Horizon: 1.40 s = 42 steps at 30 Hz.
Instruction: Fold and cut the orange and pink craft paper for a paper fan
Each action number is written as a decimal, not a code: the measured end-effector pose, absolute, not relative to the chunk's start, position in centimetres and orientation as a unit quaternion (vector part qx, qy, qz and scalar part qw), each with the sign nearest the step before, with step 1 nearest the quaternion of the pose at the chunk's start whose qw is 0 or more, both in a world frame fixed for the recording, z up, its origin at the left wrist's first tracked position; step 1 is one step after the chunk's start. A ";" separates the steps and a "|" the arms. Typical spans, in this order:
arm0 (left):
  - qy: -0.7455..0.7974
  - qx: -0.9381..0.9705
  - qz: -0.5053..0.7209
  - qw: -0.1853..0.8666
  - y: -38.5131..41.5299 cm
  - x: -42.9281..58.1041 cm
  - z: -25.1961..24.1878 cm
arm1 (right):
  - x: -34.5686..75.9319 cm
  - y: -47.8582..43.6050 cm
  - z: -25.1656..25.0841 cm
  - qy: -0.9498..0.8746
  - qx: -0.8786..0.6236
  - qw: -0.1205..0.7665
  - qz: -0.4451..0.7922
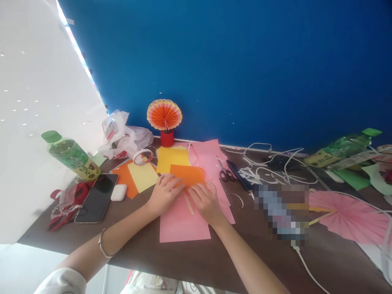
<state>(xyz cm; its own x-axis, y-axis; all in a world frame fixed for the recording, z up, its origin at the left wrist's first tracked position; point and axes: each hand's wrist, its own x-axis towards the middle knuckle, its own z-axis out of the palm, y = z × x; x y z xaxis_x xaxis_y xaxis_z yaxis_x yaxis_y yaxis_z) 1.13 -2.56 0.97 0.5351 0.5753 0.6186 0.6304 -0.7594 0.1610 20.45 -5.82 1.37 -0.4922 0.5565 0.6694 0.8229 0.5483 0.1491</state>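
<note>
A sheet of orange paper (188,174) lies across the middle of the desk, over pink paper (186,228). My left hand (167,192) holds its lower left edge, fingers bent over it. At the lower right edge, my right hand (205,200) grips the same sheet with curled fingertips. Between the hands a thin pale strip (189,203) lies on the pink paper; what it is I cannot tell. Yellow paper (173,158) lies just behind the orange sheet. Black scissors (226,173) rest to the right of my right hand.
A pleated orange paper fan (164,115) stands on a red base at the wall. On the left are a green-capped bottle (73,157), a phone (97,198), a white case (119,192) and a tape roll (143,157). A pink fan (349,216) and white cables (288,163) lie right.
</note>
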 end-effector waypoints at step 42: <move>-0.265 -0.922 -0.281 -0.034 -1.2 0.9 0.5 | 20.8 -6.3 2.2 -0.851 -0.400 0.241 -0.239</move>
<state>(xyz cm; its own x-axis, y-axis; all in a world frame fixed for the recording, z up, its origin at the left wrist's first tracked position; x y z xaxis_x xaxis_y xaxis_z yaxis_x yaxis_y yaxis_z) 0.90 -1.16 0.53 0.7022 0.5074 0.4995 0.4697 -0.8574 0.2106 20.81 -6.32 2.23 -0.5633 0.5667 0.6012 0.7967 0.5655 0.2134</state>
